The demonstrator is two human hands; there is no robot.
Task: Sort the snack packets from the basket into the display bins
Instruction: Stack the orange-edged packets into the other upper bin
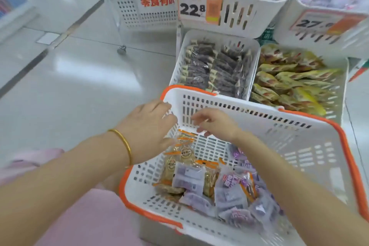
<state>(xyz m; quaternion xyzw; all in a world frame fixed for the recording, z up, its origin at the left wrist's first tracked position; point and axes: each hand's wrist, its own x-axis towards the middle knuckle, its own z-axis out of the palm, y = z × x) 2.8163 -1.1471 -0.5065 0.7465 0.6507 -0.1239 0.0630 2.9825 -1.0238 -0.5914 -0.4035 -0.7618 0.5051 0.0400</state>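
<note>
Our left hand (147, 124) lay loose-fingered over the orange-rimmed basket (299, 146) wall. Our right hand (216, 124) curled above orange-edged snack packets (179, 158), and we couldn't tell whether it gripped anything.

**Both hands forward, palms down, close together**

Left forearm (79, 166) is bare and enters from the lower left, reaching forward and to the right. Left hand (147, 126) is palm down, fingers extended and relaxed.

Right forearm (289, 181) is bare and enters from the lower right, angled forward and to the left. Right hand (216, 124) is palm down, fingers loosely curled downward and blurred; any pinch cannot be determined.

The hands are near each other, not touching.
</note>
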